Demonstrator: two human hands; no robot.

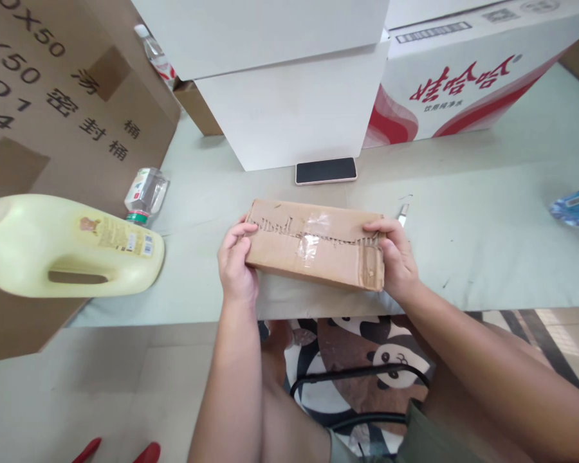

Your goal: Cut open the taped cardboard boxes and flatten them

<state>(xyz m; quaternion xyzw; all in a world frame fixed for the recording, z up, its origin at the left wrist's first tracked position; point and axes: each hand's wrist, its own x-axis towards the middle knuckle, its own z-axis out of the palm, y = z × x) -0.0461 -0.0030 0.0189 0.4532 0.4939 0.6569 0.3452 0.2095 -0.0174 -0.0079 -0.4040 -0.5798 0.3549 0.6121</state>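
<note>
A small brown cardboard box [275,247] is held between my two hands at the table's near edge. A ragged, torn seam runs along its top face, with clear tape patched across the middle. My left hand [238,263] grips the left end, its fingertips on the top by the seam. At the opposite end, my right hand [398,260] is closed on the corner, thumb and fingers near the seam. Just beyond my right hand lies a small utility knife [403,215], partly hidden. A phone [326,171] with a dark screen rests behind the box.
White cartons [299,103] stand along the back, one with red printing [463,96]. At left are a large brown carton [77,128], a pale yellow jug [77,238] on its side and a clear bottle [146,193]. A blue package [576,207] lies at the right edge.
</note>
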